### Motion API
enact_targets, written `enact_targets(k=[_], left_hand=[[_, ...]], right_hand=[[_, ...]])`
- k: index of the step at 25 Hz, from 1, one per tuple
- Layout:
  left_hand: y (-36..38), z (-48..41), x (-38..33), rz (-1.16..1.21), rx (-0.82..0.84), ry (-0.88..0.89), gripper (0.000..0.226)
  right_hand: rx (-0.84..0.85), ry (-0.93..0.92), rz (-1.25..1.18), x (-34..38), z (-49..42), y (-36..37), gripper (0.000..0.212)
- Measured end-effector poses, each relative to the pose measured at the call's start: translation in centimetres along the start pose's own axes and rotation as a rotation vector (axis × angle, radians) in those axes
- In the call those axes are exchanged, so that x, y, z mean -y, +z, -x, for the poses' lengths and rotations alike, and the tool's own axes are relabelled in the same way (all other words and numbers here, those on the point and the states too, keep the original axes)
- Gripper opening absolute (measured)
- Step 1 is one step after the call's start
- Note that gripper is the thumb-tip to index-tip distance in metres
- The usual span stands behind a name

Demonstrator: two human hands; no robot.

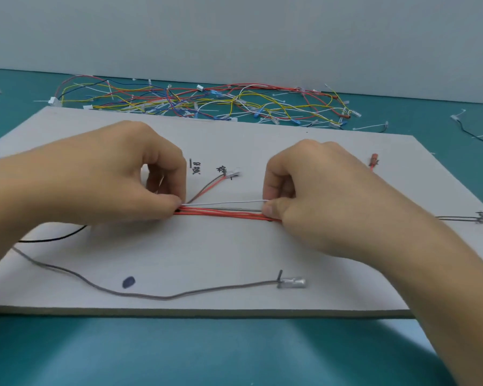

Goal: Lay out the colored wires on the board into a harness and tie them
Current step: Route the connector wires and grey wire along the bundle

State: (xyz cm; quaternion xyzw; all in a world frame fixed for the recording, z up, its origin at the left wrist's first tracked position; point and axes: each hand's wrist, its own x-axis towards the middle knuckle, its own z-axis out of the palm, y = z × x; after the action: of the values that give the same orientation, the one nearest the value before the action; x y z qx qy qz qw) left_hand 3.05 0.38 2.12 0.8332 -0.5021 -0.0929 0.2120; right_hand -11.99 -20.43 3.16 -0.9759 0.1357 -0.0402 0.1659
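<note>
left hand (117, 174) fingers pinch thin wire bundle (223, 213) | right hand (315, 196) likewise | flat grey board (207, 260)

Left hand (117, 176) and right hand (318, 196) pinch the wire bundle (223, 213) taut on the board (234, 257).

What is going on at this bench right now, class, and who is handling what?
A person pinches a bundle of red, grey and white wires with the left hand and the right hand, holding it stretched straight between them on the grey board. No tie shows on that stretch. A loose grey wire with a clear connector lies nearer the front edge, and a tangled pile of wires sits on the teal table behind the board.
</note>
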Motion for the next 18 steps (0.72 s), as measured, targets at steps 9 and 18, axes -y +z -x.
enact_targets(k=[9,18], left_hand=[[2.9,-0.3,-3.0,-0.107,-0.054,0.246,0.065],[4.4,-0.7,-3.3,-0.097,-0.042,0.282,0.054]], right_hand=[[0.211,0.072,-0.238,-1.6,-0.3,-2.3,0.015],[0.201,0.105,-0.274,-1.9,-0.6,-2.3,0.016]])
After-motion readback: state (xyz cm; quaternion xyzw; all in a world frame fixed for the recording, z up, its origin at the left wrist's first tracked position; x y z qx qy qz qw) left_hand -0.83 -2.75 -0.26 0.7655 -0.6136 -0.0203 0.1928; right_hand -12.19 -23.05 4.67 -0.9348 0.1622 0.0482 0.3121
